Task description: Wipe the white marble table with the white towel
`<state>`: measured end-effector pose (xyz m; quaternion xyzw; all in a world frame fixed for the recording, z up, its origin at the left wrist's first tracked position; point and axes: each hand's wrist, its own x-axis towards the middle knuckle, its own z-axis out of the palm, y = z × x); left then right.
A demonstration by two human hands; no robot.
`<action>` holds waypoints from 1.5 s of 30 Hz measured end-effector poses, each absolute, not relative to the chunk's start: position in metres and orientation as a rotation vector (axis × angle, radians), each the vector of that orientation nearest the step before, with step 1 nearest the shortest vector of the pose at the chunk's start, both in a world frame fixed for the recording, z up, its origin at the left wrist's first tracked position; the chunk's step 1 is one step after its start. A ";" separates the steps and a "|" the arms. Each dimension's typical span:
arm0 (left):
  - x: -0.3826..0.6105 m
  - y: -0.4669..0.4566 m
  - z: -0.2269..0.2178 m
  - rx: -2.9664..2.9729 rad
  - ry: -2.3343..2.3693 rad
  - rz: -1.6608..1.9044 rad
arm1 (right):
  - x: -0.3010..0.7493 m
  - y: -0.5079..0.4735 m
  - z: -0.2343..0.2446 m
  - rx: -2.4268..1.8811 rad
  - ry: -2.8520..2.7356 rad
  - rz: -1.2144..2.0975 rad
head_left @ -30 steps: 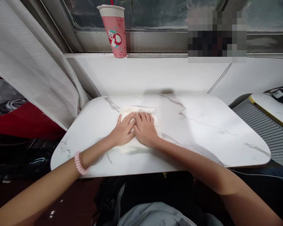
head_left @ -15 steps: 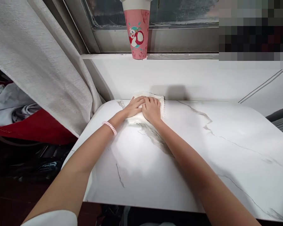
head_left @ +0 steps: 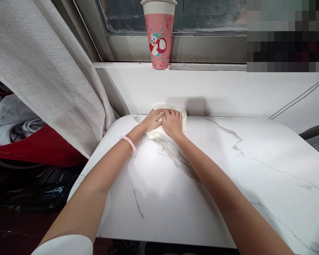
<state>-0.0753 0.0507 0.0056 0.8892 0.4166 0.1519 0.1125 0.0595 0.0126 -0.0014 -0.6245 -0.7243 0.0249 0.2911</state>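
A white cloth with a scalloped edge lies at the far edge of the white marble-patterned table, its back part against the wall. My left hand rests flat on the cloth, fingers stretched to the right. Beside it, my right hand presses on the cloth with its fingers pointing away from me and slightly bent. The two hands touch, and the right thumb side meets the left fingertips. A pink coiled band circles my left wrist.
On the window sill above stands a pink paper cup with a cartoon print. A light grey curtain hangs at the left, near a red cloth item and grey fabric. The upper right corner is pixelated.
The view has shifted slightly, so the cup and table appear lower and a little to the right. Both hands stay on the cloth at the table's far edge, with little visible movement.
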 end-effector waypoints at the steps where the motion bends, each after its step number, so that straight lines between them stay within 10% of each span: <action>1: -0.076 0.048 0.005 2.615 1.240 0.435 | 0.060 0.010 -0.002 -1.659 -1.939 0.066; 29: -0.154 -0.215 0.010 2.773 1.253 0.294 | 0.018 -0.222 0.006 -1.216 -2.261 0.444; 45: -0.187 -0.073 0.005 2.649 1.164 0.360 | -0.030 -0.111 0.007 -1.467 -2.004 0.449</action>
